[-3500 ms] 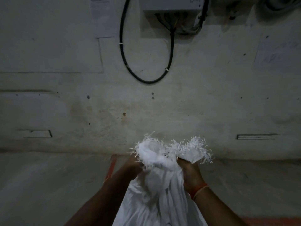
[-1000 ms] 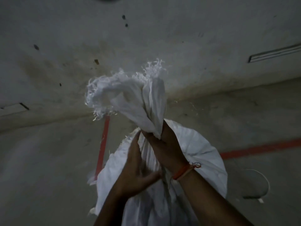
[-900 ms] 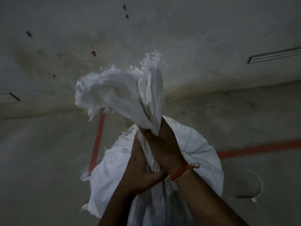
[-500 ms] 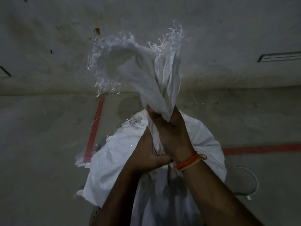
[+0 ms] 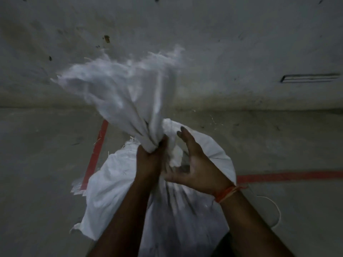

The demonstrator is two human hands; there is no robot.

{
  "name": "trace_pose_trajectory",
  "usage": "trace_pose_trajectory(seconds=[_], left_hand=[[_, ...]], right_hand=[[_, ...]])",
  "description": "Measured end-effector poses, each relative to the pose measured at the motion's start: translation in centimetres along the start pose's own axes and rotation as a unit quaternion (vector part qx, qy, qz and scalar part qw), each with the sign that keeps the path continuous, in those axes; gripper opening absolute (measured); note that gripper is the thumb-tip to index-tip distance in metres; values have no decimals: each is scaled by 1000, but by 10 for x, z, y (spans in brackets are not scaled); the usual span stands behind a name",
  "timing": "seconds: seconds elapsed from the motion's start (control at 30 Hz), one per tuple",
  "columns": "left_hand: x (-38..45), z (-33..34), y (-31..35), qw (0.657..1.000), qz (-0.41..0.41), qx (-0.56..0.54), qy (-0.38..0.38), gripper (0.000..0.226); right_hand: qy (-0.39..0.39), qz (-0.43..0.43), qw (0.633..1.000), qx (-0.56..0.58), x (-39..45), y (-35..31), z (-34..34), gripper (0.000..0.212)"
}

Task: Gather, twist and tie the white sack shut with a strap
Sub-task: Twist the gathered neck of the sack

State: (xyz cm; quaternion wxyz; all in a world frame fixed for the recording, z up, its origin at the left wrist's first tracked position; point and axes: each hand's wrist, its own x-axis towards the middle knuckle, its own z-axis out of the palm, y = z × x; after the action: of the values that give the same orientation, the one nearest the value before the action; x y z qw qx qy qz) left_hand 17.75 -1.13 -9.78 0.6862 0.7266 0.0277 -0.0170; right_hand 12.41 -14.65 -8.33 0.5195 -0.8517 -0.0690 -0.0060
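Observation:
A full white sack (image 5: 118,184) stands on the floor in front of me. Its gathered neck (image 5: 141,115) rises in a twisted bunch with a frayed, blurred top edge. My left hand (image 5: 148,160) is clenched around the base of that neck. My right hand (image 5: 194,164) hovers just right of the neck, fingers spread, palm turned toward the sack, holding nothing. An orange thread band sits on the right wrist. A thin white strap (image 5: 274,210) lies curled on the floor at the right, apart from both hands.
A dim concrete wall (image 5: 241,43) rises close behind the sack. Red tape lines (image 5: 289,176) cross the concrete floor at the right and run back on the left (image 5: 96,151). A slot (image 5: 310,78) marks the wall at the right.
My right hand has let go of the neck and opened beside it. My left hand moved up and now grips the neck alone. The frayed top has swung and blurs.

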Motion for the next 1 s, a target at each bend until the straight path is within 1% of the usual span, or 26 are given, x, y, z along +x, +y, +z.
trace_pose_trajectory(seconds=[0.03, 0.07, 0.1, 0.13, 0.17, 0.2, 0.23, 0.3, 0.33, 0.37, 0.43, 0.5, 0.53, 0.6, 0.63, 0.7, 0.77, 0.9, 0.93, 0.97, 1.0], left_hand=[[5, -1, -3, 999, -19, -24, 18, 14], [9, -1, -6, 997, -36, -66, 33, 33], [12, -1, -6, 992, -63, -106, 40, 49], [14, 0, -7, 988, -75, -130, 43, 55], [15, 2, -7, 984, -90, -145, 54, 55], [16, 4, -8, 983, -90, -149, 59, 53], [15, 6, -7, 984, -90, -144, 59, 55], [15, 8, -6, 989, -79, -114, 58, 72], [13, 8, -4, 991, -69, -103, 49, 79], [13, 8, -3, 993, -67, -89, 41, 82], [10, 9, 1, 995, -50, -74, 37, 81], [8, 11, 7, 997, -22, -66, 37, 72], [8, 12, 11, 998, -9, -57, 37, 60], [10, 14, 17, 999, 20, -22, 44, 30], [11, 15, 22, 998, 28, -5, 48, 19], [16, 17, 31, 998, 38, 14, 50, 16], [22, 20, 32, 998, 35, 10, 46, 16], [32, 22, 12, 999, 34, 33, 6, 23], [35, 21, 8, 999, 35, 31, -5, 22], [40, 20, 5, 999, 31, 22, -9, 21], [42, 19, 5, 999, 27, 5, -16, 20]], right_hand=[[-20, 7, 998, -57, -4, 12, -3, 128], [-38, 26, 991, -123, -7, 29, -4, 134], [-74, 44, 981, -175, -8, 40, -2, 137], [-98, 48, 974, -201, -8, 44, 5, 137], [-97, 48, 970, -218, -6, 48, 14, 134], [-79, 44, 968, -235, -3, 48, 24, 125], [-43, 38, 967, -249, 1, 48, 32, 111], [43, 8, 965, -257, 9, 50, 43, 71], [74, -7, 967, -245, 11, 51, 46, 57], [95, -15, 970, -224, 13, 50, 47, 50], [116, -30, 972, -201, 11, 46, 46, 42], [133, -49, 968, -207, 9, 40, 39, 35], [140, -57, 964, -218, 8, 37, 34, 33], [162, -77, 954, -239, 8, 32, 26, 31], [168, -81, 951, -248, 7, 28, 23, 29], [173, -83, 947, -258, 10, 22, 17, 32], [167, -68, 951, -251, 16, 24, 15, 39], [152, -18, 963, -221, 17, 41, 32, 36], [145, -12, 968, -202, 17, 43, 37, 38], [140, -3, 974, -176, 17, 44, 40, 46], [132, 6, 981, -142, 17, 43, 42, 58]])
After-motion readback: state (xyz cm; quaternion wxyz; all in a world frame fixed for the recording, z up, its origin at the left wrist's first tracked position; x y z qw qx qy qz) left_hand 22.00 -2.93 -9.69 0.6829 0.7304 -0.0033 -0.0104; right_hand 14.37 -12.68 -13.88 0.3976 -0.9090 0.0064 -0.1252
